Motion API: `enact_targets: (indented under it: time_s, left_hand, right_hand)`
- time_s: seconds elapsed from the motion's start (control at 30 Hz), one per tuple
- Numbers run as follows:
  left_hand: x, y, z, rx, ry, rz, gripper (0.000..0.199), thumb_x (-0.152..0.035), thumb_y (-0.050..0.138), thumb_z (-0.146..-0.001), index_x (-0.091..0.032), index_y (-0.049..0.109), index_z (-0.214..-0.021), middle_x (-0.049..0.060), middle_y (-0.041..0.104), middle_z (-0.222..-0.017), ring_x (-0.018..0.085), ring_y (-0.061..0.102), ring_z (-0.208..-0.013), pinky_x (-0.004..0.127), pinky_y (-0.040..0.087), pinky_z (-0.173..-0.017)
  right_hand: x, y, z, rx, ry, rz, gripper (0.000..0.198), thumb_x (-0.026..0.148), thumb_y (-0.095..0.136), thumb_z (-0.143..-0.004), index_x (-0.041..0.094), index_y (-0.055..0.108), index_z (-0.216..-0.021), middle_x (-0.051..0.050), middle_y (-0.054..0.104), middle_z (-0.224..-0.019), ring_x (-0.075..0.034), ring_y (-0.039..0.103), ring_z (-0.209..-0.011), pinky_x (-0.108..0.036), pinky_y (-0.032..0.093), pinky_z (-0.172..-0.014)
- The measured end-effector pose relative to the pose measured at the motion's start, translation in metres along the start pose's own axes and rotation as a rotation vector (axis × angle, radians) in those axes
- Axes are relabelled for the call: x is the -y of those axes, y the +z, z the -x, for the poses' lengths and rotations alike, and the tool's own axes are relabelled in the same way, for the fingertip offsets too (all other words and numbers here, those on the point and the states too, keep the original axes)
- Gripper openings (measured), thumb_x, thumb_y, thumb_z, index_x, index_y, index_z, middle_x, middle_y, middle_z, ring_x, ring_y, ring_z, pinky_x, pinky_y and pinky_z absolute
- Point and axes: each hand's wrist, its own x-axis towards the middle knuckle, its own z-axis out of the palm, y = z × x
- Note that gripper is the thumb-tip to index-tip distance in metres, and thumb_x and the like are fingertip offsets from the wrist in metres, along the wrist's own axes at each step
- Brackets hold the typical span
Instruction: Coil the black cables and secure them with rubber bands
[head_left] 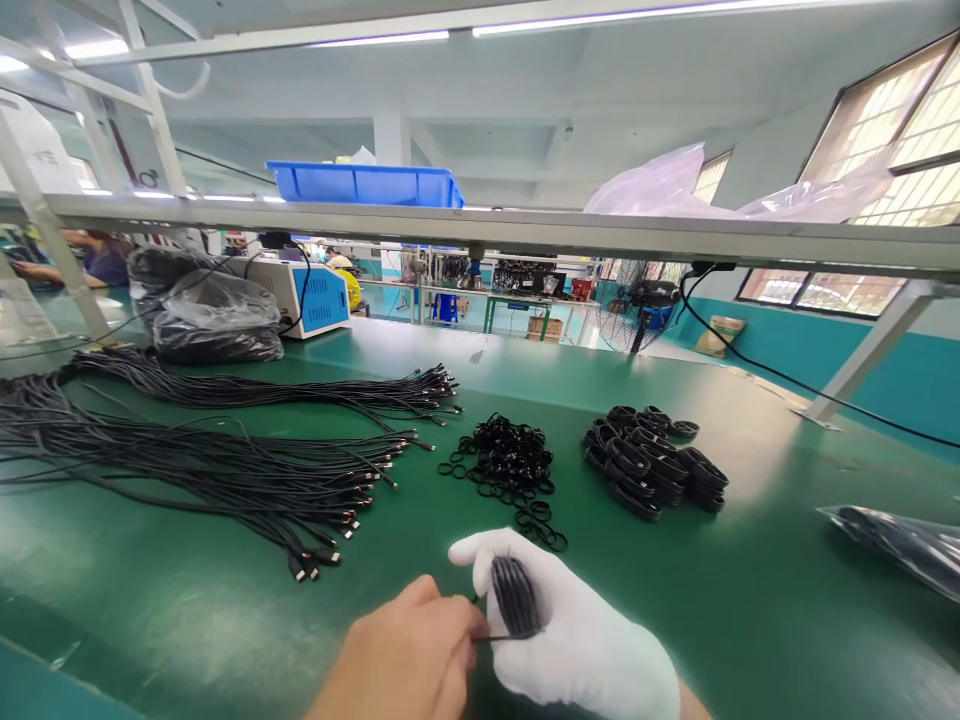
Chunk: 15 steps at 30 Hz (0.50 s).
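Green workbench (pixel 675 600) up front: gloved right hand (pixel 577 640) grips a coiled black cable (pixel 514 597), bare left hand (pixel 409 660) pinches its loose end, rubber bands (pixel 506 455) just beyond.

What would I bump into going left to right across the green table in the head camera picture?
Loose black cables → pile of small black rings → heap of coiled cables → plastic bag at the right edge. Nearer, the left hand and gloved right hand hold a coiled cable.

Beyond the hands, a pile of rubber bands (pixel 504 462); right of it, coiled cables (pixel 651 460); far left, loose cables (pixel 225 470) on the desk (pixel 750 600).
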Motion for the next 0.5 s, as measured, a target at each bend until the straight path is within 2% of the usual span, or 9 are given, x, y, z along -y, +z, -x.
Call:
enact_targets:
  time_s: [0.1,0.17,0.23,0.33,0.5]
  left_hand:
    - [0.006,-0.009,-0.015,0.165,-0.132,0.171,0.028,-0.016,0.041,-0.079,-0.024,0.063,-0.064,-0.001,0.066,-0.067,0.018,0.059,-0.064,0.025,0.036,-0.058]
    - [0.010,-0.013,-0.023,0.191,-0.172,0.311,0.028,-0.017,0.041,-0.080,-0.022,0.062,-0.062,-0.001,0.066,-0.066,0.017,0.058,-0.064,0.025,0.036,-0.059]
    - [0.011,-0.015,-0.027,0.151,-0.184,0.538,0.019,-0.018,0.047,-0.078,-0.021,0.063,-0.069,-0.001,0.066,-0.070,0.016,0.057,-0.067,0.024,0.037,-0.059]
    - [0.009,-0.012,-0.028,0.038,-0.197,0.896,0.007,-0.018,0.057,-0.074,-0.018,0.062,-0.079,-0.001,0.064,-0.074,0.013,0.054,-0.068,0.022,0.039,-0.061]
    - [0.003,0.006,-0.033,-0.041,-0.283,1.135,0.013,-0.025,0.066,-0.072,-0.014,0.059,-0.077,0.000,0.061,-0.065,0.010,0.050,-0.058,0.021,0.040,-0.056]
  right_hand:
    - [-0.006,0.001,0.001,0.159,0.012,-0.319,0.051,0.007,0.069,-0.051,0.021,0.049,-0.095,0.004,0.055,-0.081,-0.002,0.044,-0.045,-0.018,0.032,-0.043]
    - [-0.014,-0.001,-0.003,0.209,-0.040,-0.470,0.051,0.013,0.075,-0.050,0.021,0.045,-0.091,0.002,0.060,-0.080,-0.004,0.047,-0.039,-0.017,0.030,-0.037]
    - [-0.020,-0.003,-0.008,0.247,-0.108,-0.546,0.050,0.020,0.076,-0.055,0.021,0.043,-0.092,0.002,0.062,-0.069,-0.006,0.047,-0.036,-0.015,0.027,-0.034]
    - [-0.024,-0.006,-0.012,0.302,-0.165,-0.513,0.044,0.023,0.074,-0.062,0.020,0.042,-0.093,0.004,0.059,-0.051,-0.005,0.045,-0.034,-0.013,0.025,-0.035]
    - [-0.029,-0.005,-0.012,0.291,-0.128,-0.448,0.046,0.025,0.073,-0.062,0.019,0.042,-0.095,0.003,0.059,-0.048,-0.005,0.044,-0.034,-0.013,0.024,-0.039]
